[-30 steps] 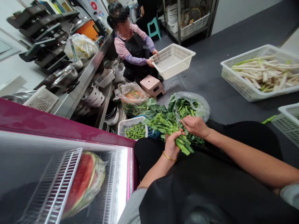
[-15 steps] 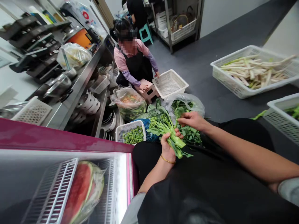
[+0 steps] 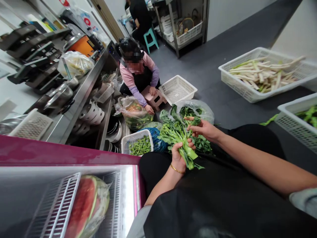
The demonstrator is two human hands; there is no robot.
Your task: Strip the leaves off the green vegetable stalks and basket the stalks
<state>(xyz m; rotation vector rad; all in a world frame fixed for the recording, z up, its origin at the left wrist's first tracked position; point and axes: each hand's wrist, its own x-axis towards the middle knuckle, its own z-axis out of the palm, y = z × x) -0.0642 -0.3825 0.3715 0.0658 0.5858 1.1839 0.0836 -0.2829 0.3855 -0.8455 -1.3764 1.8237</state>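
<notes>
Left hand (image 3: 178, 156) grips a bunch of greens (image 3: 177, 135) over the dark kitchen floor (image 3: 218, 59) (lap below); right hand (image 3: 203, 129) pinches one sprig above.

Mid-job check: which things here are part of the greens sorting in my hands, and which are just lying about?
In hand:
- left hand gripping the bunch of leafy greens
- right hand pinching a sprig at the bunch's top
- open plastic bag of greens
- small basket of green trimmings

Lying about:
- cut watermelon
- basket of pale stalks
- empty white basket
- pink stool
</notes>
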